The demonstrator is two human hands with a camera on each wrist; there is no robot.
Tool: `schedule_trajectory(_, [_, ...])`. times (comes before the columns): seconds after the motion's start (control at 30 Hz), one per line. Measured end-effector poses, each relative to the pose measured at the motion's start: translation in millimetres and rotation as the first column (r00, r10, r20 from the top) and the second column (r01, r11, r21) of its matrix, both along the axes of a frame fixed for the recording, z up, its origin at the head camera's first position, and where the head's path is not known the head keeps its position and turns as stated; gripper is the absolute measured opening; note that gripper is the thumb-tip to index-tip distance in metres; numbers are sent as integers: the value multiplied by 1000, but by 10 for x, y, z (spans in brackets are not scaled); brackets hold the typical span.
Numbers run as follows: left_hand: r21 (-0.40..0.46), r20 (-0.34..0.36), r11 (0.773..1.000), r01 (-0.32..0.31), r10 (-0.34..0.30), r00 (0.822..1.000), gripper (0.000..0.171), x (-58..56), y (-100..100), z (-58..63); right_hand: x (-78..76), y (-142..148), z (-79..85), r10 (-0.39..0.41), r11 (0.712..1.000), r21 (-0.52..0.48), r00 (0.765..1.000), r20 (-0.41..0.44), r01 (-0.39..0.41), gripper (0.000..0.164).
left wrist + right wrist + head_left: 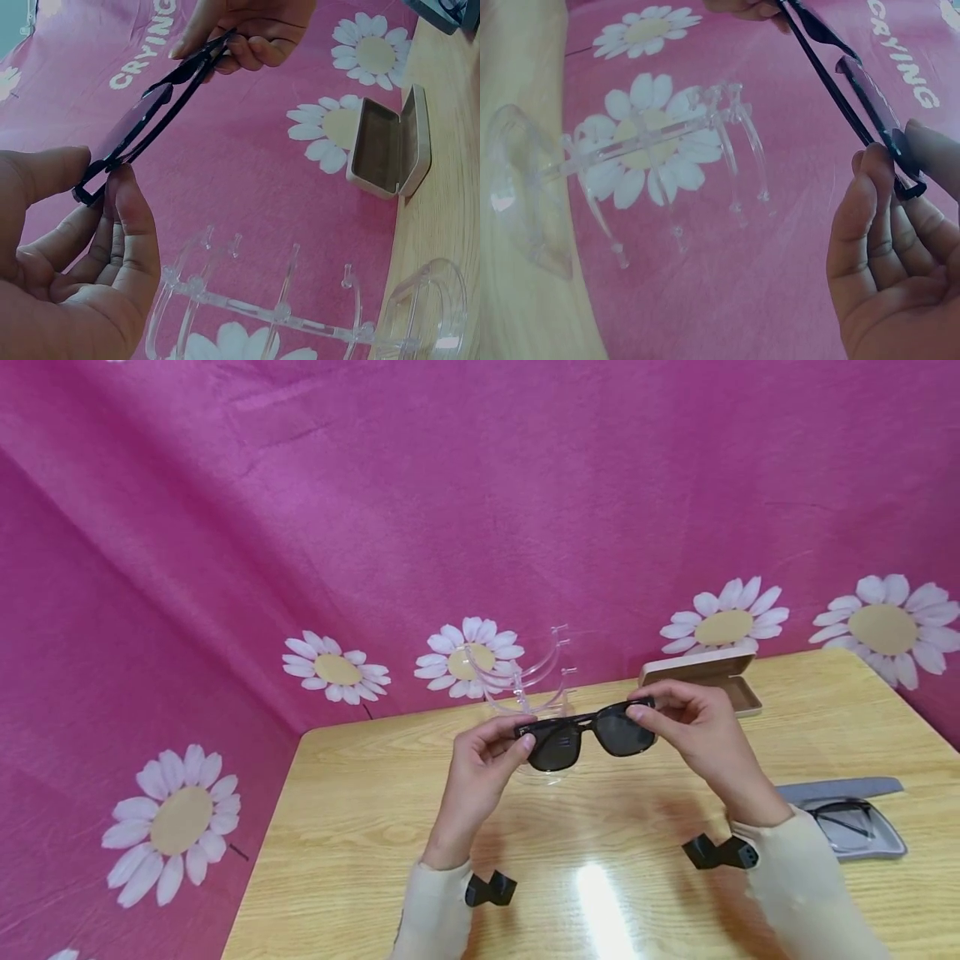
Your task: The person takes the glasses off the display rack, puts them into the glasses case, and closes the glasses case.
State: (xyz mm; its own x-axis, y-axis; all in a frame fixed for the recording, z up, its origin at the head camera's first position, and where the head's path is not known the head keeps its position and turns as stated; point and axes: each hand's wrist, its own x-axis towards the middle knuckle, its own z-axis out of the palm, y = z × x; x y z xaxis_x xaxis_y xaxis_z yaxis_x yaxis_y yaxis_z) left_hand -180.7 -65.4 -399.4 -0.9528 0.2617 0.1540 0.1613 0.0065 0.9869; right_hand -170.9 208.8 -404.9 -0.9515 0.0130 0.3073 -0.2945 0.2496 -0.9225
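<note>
Black sunglasses [553,745] with dark lenses are held up above the table, between both hands. The left hand [480,768] pinches one end of the frame between thumb and fingers, and the right hand [697,735] pinches the other end. Seen from the left wrist, the sunglasses [150,112] slant between the two hands, and the temples appear folded behind the lenses. Just behind them stands a clear plastic eyewear stand [517,685], partly hidden by the sunglasses in the head view; its several curved arms [656,169] carry no glasses.
An open beige glasses case [738,693] stands at the table's back edge, right of the stand. Farther right, a grey open case [892,843] holds thin-framed eyeglasses [843,818]. The wooden table [360,827] meets a pink flowered cloth [450,527] behind and at left.
</note>
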Motion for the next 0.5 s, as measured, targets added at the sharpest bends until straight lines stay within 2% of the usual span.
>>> schedule_trajectory(0.2, [1, -10, 1000, 20, -20, 1000, 29, -29, 105, -9, -15, 122, -41, -4, 1000, 20, 999, 33, 3, 18])
schedule_trajectory(0.5, [-3, -22, 999, 48, -48, 999, 36, -75, 370, -57, -38, 440, 39, -42, 983, 182, 994, 102, 23, 25])
